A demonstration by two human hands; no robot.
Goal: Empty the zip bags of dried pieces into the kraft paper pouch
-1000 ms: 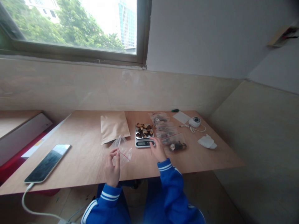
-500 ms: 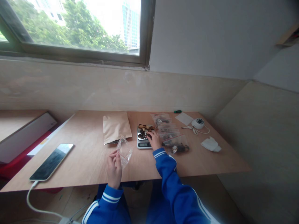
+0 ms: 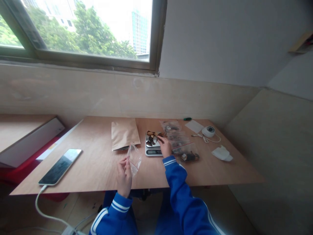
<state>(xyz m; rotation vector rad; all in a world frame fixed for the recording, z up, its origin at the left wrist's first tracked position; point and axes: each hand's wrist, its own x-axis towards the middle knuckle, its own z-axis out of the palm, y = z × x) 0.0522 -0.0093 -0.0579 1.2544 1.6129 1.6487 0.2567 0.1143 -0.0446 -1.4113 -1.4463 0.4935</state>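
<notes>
My left hand (image 3: 124, 176) pinches the edge of a clear zip bag (image 3: 134, 161), which hangs upright above the table and looks empty. Over the right side of a small white kitchen scale (image 3: 153, 152), my right hand (image 3: 165, 147) has its fingers closed on a dark dried piece, seemingly dried mushroom. More dried mushroom pieces (image 3: 150, 141), brown and tan, lie on the scale's shiny plate. Just right of that hand is a filled zip bag (image 3: 187, 155) with similar dark contents. A brown paper pouch (image 3: 124, 132) lies left of the scale.
More filled zip bags (image 3: 171, 128) overlap behind the right hand. Farther right are a white paper (image 3: 194, 126), a round white camera-like device (image 3: 208, 131) with a cable, and crumpled tissue (image 3: 222, 153). A phone (image 3: 60, 166) on a charging cable lies at left; a green object (image 3: 187, 119) sits at the back.
My right hand has lifted slightly from the pieces on the scale, with a dark piece now showing between its fingers. The left hand still holds the bag. The whole view has shifted a little.
</notes>
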